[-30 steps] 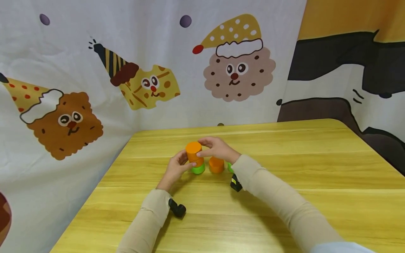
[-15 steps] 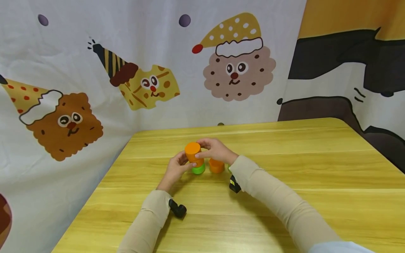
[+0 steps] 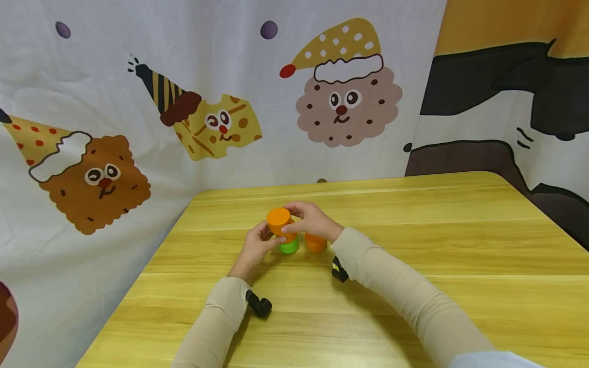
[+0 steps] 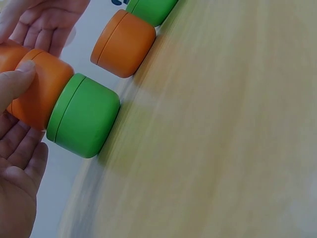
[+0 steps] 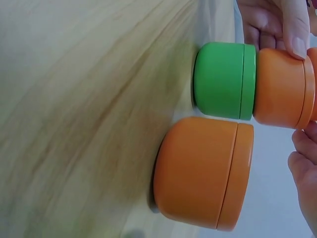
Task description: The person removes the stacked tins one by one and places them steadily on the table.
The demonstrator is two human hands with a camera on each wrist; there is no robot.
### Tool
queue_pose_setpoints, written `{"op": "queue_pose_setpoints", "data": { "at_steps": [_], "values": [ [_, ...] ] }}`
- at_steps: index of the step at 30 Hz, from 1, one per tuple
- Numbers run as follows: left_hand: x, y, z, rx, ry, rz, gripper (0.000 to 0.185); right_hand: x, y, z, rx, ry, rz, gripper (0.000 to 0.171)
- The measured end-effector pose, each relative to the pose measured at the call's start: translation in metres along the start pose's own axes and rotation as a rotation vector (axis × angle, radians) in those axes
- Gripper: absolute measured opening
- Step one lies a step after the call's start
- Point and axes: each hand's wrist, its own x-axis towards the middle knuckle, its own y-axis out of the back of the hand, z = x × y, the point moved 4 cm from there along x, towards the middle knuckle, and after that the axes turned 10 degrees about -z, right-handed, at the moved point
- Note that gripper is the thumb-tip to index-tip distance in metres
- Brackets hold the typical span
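On the wooden table (image 3: 414, 266) stands a small stack: a green jar (image 3: 289, 248) at the bottom and an orange jar (image 4: 37, 94) on it. My left hand (image 3: 256, 246) holds that middle orange jar, thumb (image 4: 17, 79) on its side. A second orange jar (image 3: 278, 216) sits tilted on top, gripped by my right hand (image 3: 309, 220). In the right wrist view the green jar (image 5: 225, 80) and the orange one on it (image 5: 280, 87) show side-on.
Another orange jar (image 3: 315, 243) stands just right of the stack, large in the right wrist view (image 5: 203, 171). A further green jar (image 4: 151, 7) stands beyond it. A printed cloth backdrop (image 3: 138, 102) hangs behind and to the left of the table.
The top orange jar has shifted slightly left and tilted in my right hand. My left hand stays on the stack.
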Motion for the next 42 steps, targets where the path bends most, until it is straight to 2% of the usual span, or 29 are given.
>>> {"op": "queue_pose_setpoints", "data": {
  "at_steps": [13,15,19,31,42],
  "values": [
    [-0.002,0.0,0.0,0.004,0.016,-0.007,0.047,-0.004,-0.006,-0.009,0.055,0.004,-0.029,0.052],
    [-0.002,0.0,0.0,0.001,0.014,-0.008,0.047,0.0,-0.006,-0.001,0.054,0.011,-0.02,0.052],
    [-0.001,-0.001,-0.001,-0.002,0.007,-0.008,0.047,-0.001,-0.006,0.0,0.043,0.018,-0.003,0.049],
    [0.001,0.001,-0.002,-0.027,-0.005,-0.003,0.047,-0.002,-0.001,-0.009,0.014,0.047,0.038,0.048],
    [0.001,0.002,-0.003,0.002,0.019,-0.003,0.052,-0.013,0.005,-0.007,0.054,-0.002,0.1,0.05]
  ]
}}
